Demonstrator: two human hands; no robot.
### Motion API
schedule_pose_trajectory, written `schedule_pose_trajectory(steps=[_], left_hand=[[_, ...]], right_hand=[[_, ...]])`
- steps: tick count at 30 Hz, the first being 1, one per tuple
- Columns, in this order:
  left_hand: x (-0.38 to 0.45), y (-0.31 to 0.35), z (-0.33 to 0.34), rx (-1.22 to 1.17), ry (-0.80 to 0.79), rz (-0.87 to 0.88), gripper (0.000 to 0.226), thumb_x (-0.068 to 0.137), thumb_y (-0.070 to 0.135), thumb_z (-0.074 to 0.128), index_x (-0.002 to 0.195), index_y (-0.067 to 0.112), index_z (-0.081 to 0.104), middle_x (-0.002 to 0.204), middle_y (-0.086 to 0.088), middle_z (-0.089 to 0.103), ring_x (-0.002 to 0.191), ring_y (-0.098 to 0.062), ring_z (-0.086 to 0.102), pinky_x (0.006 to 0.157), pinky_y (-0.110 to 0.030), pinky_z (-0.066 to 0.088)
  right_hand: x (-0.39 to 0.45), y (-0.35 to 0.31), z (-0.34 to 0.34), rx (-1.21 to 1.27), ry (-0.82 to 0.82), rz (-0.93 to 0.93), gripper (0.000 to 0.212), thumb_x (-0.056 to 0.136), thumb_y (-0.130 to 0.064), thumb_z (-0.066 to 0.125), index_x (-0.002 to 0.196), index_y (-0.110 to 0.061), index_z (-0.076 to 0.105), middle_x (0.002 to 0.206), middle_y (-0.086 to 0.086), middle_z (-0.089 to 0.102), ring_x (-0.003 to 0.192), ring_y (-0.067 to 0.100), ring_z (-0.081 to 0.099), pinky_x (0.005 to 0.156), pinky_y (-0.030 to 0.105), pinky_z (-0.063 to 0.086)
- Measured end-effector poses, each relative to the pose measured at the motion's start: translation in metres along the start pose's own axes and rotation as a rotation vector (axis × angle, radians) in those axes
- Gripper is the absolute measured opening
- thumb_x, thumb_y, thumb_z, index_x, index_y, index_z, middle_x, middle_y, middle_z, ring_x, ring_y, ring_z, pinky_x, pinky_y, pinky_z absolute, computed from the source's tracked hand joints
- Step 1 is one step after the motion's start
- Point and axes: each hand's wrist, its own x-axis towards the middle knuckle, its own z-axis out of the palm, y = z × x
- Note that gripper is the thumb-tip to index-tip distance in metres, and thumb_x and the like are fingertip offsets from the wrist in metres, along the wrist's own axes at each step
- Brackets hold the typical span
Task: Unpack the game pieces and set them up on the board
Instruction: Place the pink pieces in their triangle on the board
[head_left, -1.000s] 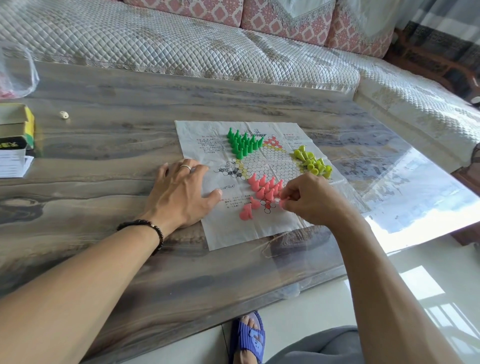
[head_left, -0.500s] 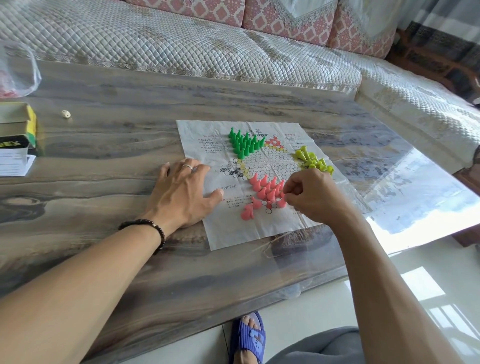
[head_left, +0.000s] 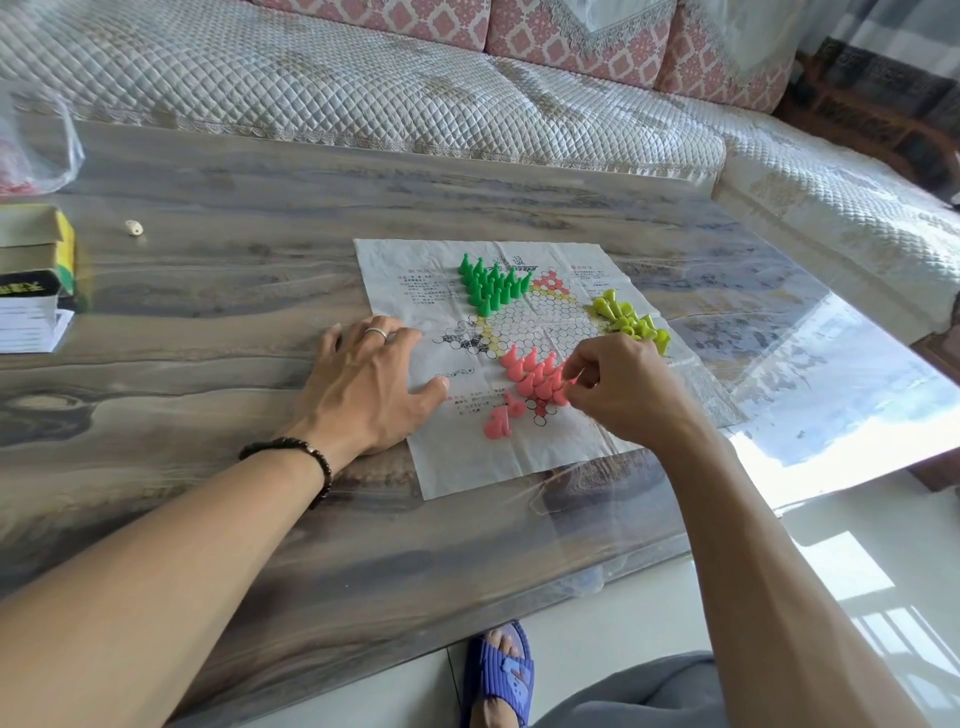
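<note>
A wood-grain table (head_left: 208, 322) carries a paper game board (head_left: 457, 467), box (head_left: 36, 249) and plastic bag (head_left: 36, 140).

sofa (head_left: 363, 78): quilted white cover, pink cushions | table (head_left: 208, 322): grey wood-grain (glossy) | floor (head_left: 857, 561): pale, sunlit

Counts on the table: 1 board, 3 colour groups of pieces, 2 hands.

One paper board (head_left: 457, 457). Green pieces (head_left: 493, 286): about 10, tight cluster, exact count unclear. Yellow pieces (head_left: 631, 319): roughly 10, partly hidden by a hand. Pink pieces (head_left: 535, 376): about 10 standing, plus 2 lying loose (head_left: 501, 418). One small box (head_left: 36, 249), one plastic bag (head_left: 36, 140).
</note>
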Motion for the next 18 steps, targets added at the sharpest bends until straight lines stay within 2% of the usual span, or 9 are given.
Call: schedule_pose_trajectory(steps=[3, 6, 8, 11, 13, 16, 18], left_hand=[[0.0, 0.001, 0.0, -0.002, 0.003, 0.001, 0.077, 0.076, 0.067, 0.03, 0.137, 0.023, 0.045, 0.145, -0.006, 0.041, 0.135, -0.021, 0.033, 0.114, -0.046, 0.017], [0.0, 0.0, 0.001, 0.002, 0.005, 0.005, 0.078, 0.075, 0.068, 0.028, 0.137, 0.023, 0.045, 0.144, -0.006, 0.042, 0.134, -0.022, 0.034, 0.113, -0.046, 0.018], [0.0, 0.0, 0.001, 0.003, 0.004, 0.006, 0.081, 0.073, 0.069, 0.025, 0.136, 0.023, 0.045, 0.144, -0.006, 0.042, 0.134, -0.022, 0.034, 0.113, -0.046, 0.018], [0.0, 0.0, 0.0, 0.004, 0.0, 0.007, 0.082, 0.073, 0.07, 0.023, 0.137, 0.023, 0.044, 0.145, -0.005, 0.041, 0.135, -0.022, 0.033, 0.113, -0.046, 0.018], [0.0, 0.0, 0.0, 0.005, -0.002, 0.008, 0.082, 0.073, 0.07, 0.023, 0.138, 0.024, 0.044, 0.145, -0.005, 0.041, 0.135, -0.022, 0.033, 0.113, -0.046, 0.018], [0.0, 0.0, 0.0, 0.005, 0.001, 0.008, 0.079, 0.075, 0.068, 0.026, 0.138, 0.024, 0.044, 0.144, -0.006, 0.041, 0.134, -0.023, 0.034, 0.113, -0.046, 0.018], [0.0, 0.0, 0.0, 0.005, 0.0, 0.006, 0.076, 0.077, 0.067, 0.028, 0.138, 0.024, 0.043, 0.145, -0.006, 0.041, 0.134, -0.023, 0.034, 0.113, -0.046, 0.018]], right_hand=[[-0.002, -0.001, -0.004, 0.024, 0.021, -0.006, 0.009, 0.08, -0.011, 0.07, 0.088, -0.013, 0.07, 0.067, -0.005, 0.062, 0.059, 0.002, 0.055, 0.052, 0.014, 0.039], [-0.002, -0.012, -0.006, 0.045, 0.064, -0.06, 0.002, 0.08, -0.012, 0.069, 0.079, -0.013, 0.071, 0.063, -0.008, 0.062, 0.056, 0.003, 0.055, 0.05, 0.018, 0.046], [-0.003, -0.02, -0.002, 0.052, 0.039, -0.099, 0.008, 0.081, -0.013, 0.069, 0.073, -0.013, 0.072, 0.061, -0.007, 0.064, 0.055, 0.008, 0.059, 0.052, 0.025, 0.052], [-0.003, -0.032, 0.008, 0.037, 0.002, -0.136, 0.017, 0.084, -0.014, 0.068, 0.067, -0.009, 0.068, 0.056, -0.002, 0.062, 0.047, 0.009, 0.054, 0.045, 0.02, 0.044], [-0.002, -0.039, 0.014, 0.016, 0.004, -0.147, 0.015, 0.082, -0.014, 0.07, 0.069, -0.008, 0.068, 0.059, 0.0, 0.064, 0.05, 0.011, 0.058, 0.048, 0.025, 0.048], [-0.002, -0.045, 0.018, 0.007, -0.016, -0.128, 0.01, 0.077, -0.014, 0.074, 0.071, -0.01, 0.068, 0.063, -0.001, 0.065, 0.054, 0.01, 0.06, 0.048, 0.024, 0.047], [-0.002, -0.046, 0.017, 0.037, -0.058, -0.098, 0.01, 0.074, -0.011, 0.076, 0.072, -0.01, 0.066, 0.065, 0.0, 0.065, 0.059, 0.014, 0.064, 0.054, 0.034, 0.055]])
